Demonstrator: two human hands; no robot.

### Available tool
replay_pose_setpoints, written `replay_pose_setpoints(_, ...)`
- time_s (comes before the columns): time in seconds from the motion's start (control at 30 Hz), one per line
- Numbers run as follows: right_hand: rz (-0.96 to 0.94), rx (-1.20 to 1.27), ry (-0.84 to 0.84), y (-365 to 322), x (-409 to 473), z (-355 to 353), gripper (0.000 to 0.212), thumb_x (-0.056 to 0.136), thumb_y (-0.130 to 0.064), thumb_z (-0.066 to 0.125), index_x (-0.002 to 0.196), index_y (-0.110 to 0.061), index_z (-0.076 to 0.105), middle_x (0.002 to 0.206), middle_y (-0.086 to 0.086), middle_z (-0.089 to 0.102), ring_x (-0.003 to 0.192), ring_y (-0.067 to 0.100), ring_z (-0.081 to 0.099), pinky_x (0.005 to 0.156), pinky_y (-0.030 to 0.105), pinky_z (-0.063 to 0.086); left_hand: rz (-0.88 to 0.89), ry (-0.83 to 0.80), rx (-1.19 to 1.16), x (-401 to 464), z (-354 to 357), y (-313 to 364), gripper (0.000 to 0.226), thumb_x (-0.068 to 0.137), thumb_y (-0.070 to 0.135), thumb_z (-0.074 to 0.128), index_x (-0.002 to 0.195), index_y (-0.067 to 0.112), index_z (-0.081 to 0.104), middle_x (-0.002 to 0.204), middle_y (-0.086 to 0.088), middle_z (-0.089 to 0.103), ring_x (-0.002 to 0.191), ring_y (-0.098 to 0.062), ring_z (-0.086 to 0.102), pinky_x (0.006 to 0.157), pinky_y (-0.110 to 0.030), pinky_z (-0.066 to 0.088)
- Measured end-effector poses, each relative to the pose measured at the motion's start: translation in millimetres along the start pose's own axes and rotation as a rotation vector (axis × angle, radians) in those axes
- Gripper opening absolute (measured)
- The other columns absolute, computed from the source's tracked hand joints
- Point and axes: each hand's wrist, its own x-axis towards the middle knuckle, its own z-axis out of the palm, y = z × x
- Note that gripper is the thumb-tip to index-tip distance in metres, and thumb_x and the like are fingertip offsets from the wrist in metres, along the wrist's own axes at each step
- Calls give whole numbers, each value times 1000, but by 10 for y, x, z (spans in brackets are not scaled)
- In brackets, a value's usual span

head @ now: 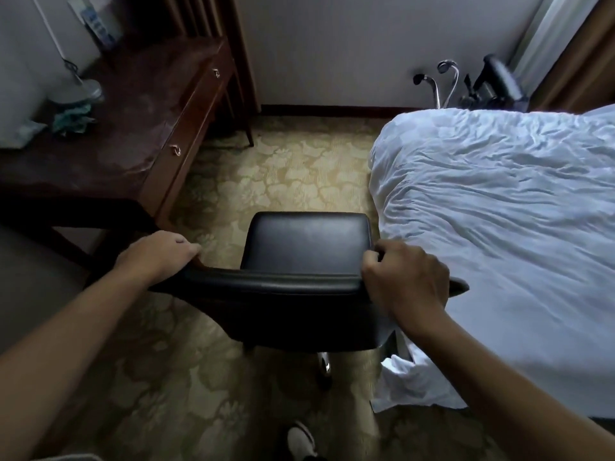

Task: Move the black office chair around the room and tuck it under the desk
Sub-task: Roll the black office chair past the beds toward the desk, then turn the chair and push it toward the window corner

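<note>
The black office chair stands on the carpet right in front of me, its seat facing away and its backrest top nearest to me. My left hand grips the left end of the backrest top. My right hand is closed over the right end of it. The dark wooden desk runs along the left wall, its drawer front facing the chair's left side. The chair sits between the desk and the bed, outside the desk's leg space. A chrome part of the chair base shows below the backrest.
A bed with a rumpled white duvet fills the right side, close against the chair. A lamp base and crumpled paper lie on the desk. A second black chair stands in the far right corner. Patterned carpet lies open ahead. My shoe shows below.
</note>
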Motion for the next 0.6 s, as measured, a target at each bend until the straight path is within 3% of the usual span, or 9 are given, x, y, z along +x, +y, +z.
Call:
replay_pose_setpoints(0.1, 13, -10, 1, -48, 224, 73, 32, 77, -39, 37, 64, -18, 57, 56, -3, 45, 51, 20, 40, 51, 31, 23, -13, 68, -51, 394, -135, 101, 26, 85, 54, 56, 82, 32, 71, 119, -1, 66, 111, -30, 57, 96, -41, 45)
replay_pose_setpoints(0.17, 24, -26, -5, -113, 382, 122, 32, 78, -39, 36, 65, -18, 57, 55, -4, 43, 50, 17, 36, 51, 31, 22, 3, 65, -32, 612, -248, 167, 24, 84, 56, 58, 86, 35, 69, 122, 1, 65, 113, -30, 56, 95, -40, 43)
replay_pose_setpoints(0.27, 29, -31, -46, -161, 639, 196, 31, 78, -39, 34, 64, -19, 53, 60, -3, 54, 58, 22, 48, 55, 33, 30, 10, -28, 54, 878, -451, 358, 35, 88, 57, 50, 112, 37, 65, 138, 4, 56, 126, -27, 49, 94, -37, 37)
replay_pose_setpoints(0.33, 36, -42, -74, -153, 812, 223, 30, 79, -38, 35, 64, -19, 53, 61, -4, 54, 59, 22, 48, 56, 33, 30, 68, -150, 102, 1034, -556, 492, 41, 96, 47, 40, 129, 33, 59, 145, 5, 48, 134, -23, 43, 107, -41, 33)
replay_pose_setpoints(0.4, 53, -37, -80, -112, 975, 234, 28, 81, -36, 39, 62, -19, 52, 59, -4, 52, 57, 21, 47, 54, 33, 28, 110, -222, 74, 1084, -591, 649, 42, 98, 37, 36, 131, 26, 59, 144, 0, 49, 132, -22, 45, 111, -44, 34)
replay_pose_setpoints(0.47, 74, -24, -66, -53, 1164, 254, 27, 80, -33, 42, 60, -17, 49, 58, -2, 52, 58, 25, 48, 54, 33, 27, 178, -283, 152, 1128, -640, 752, 43, 93, 41, 39, 123, 21, 64, 136, -5, 57, 124, -27, 52, 107, -46, 39)
replay_pose_setpoints(0.6, 86, -46, -11, 141, 1459, 227, 30, 74, -35, 35, 65, -15, 55, 64, 5, 60, 62, 31, 46, 57, 35, 31, 338, -331, 358, 1110, -596, 975, 48, 85, 47, 31, 121, 31, 59, 136, -1, 53, 124, -26, 49, 105, -45, 38)
